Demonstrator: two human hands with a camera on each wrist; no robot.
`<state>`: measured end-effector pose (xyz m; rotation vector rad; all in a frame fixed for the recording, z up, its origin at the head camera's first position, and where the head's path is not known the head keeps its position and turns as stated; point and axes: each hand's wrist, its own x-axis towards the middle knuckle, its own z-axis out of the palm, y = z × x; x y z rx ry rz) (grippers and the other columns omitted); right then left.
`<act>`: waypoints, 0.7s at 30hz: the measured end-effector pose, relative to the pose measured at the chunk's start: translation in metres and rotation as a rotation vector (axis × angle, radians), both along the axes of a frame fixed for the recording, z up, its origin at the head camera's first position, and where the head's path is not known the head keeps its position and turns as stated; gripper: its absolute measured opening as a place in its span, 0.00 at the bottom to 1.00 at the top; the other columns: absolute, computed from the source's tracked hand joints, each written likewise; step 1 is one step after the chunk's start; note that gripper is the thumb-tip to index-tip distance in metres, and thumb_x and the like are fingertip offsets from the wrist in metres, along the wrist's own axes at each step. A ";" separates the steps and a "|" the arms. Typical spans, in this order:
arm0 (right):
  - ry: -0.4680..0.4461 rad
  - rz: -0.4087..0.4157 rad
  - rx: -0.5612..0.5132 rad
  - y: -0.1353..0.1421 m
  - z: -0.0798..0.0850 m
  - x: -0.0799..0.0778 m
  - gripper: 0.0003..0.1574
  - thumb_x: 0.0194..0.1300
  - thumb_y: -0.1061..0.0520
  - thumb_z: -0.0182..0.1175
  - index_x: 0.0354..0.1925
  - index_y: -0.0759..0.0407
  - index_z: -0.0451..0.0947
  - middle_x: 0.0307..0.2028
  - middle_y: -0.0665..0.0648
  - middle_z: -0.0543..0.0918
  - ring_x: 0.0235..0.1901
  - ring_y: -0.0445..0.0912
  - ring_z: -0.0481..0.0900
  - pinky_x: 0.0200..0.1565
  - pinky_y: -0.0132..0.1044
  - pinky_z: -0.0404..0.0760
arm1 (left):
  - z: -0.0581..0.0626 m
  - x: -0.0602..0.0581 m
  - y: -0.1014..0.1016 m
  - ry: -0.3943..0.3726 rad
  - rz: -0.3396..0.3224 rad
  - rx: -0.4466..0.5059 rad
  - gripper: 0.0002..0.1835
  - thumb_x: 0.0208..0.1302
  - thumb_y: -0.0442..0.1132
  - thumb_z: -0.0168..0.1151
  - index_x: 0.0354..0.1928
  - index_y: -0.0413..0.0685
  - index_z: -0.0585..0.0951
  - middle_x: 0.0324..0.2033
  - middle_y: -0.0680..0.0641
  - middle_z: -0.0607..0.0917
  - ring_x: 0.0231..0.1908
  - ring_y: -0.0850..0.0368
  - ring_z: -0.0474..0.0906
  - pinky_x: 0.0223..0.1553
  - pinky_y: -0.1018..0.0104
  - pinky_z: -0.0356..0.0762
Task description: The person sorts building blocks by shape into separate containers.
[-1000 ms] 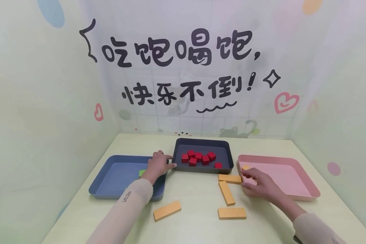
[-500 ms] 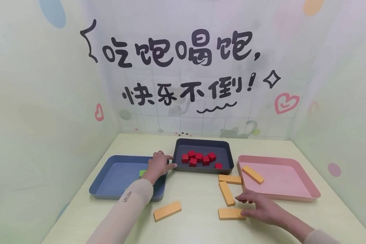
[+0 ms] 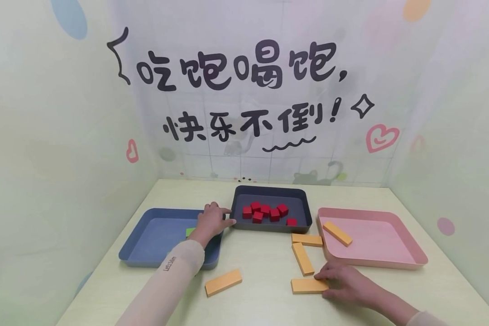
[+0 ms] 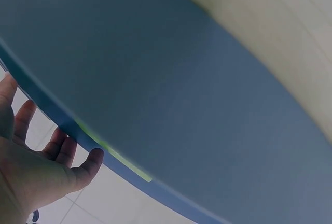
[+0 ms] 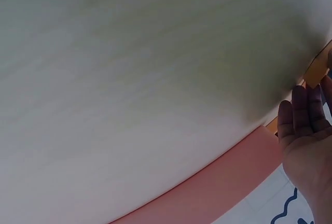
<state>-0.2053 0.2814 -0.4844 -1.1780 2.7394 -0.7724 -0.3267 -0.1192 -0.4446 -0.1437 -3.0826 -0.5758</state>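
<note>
My right hand [image 3: 346, 285] pinches the right end of a yellow wooden block [image 3: 306, 286] that lies flat on the table. In the right wrist view, that block [image 5: 317, 71] shows between thumb and fingers. My left hand [image 3: 212, 222] hovers at the right rim of the blue tray [image 3: 155, 240], fingertips by the left front corner of the dark tray [image 3: 269, 227]. Its fingers look spread and relaxed in the left wrist view, holding nothing. Two more yellow blocks, one slanted [image 3: 303, 259] and one crosswise [image 3: 307, 240], lie beyond the right hand.
Another yellow block [image 3: 223, 282] lies front left. One yellow block [image 3: 337, 233] leans against the left wall of the pink tray [image 3: 391, 262]. Several red cubes [image 3: 265, 209] sit in the dark tray. Something green [image 3: 190, 232] lies in the blue tray, partly behind the left arm.
My right hand let go of a yellow block in the pink tray, came back toward the front, and took hold of the front block. The left hand has stayed put.
</note>
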 end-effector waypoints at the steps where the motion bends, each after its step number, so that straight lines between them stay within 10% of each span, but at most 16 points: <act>1: 0.006 -0.002 0.005 -0.001 0.000 0.000 0.22 0.60 0.44 0.70 0.50 0.53 0.85 0.42 0.38 0.78 0.40 0.33 0.73 0.42 0.35 0.78 | 0.000 0.000 0.000 0.001 -0.001 -0.002 0.26 0.63 0.55 0.67 0.60 0.54 0.82 0.51 0.38 0.73 0.53 0.42 0.65 0.50 0.40 0.68; 21: -0.005 -0.027 -0.053 -0.011 0.023 0.000 0.16 0.66 0.53 0.66 0.52 0.54 0.82 0.42 0.42 0.78 0.38 0.36 0.73 0.38 0.34 0.78 | 0.000 -0.001 0.001 -0.007 0.007 -0.005 0.26 0.63 0.55 0.67 0.61 0.54 0.82 0.51 0.38 0.73 0.52 0.42 0.65 0.50 0.41 0.68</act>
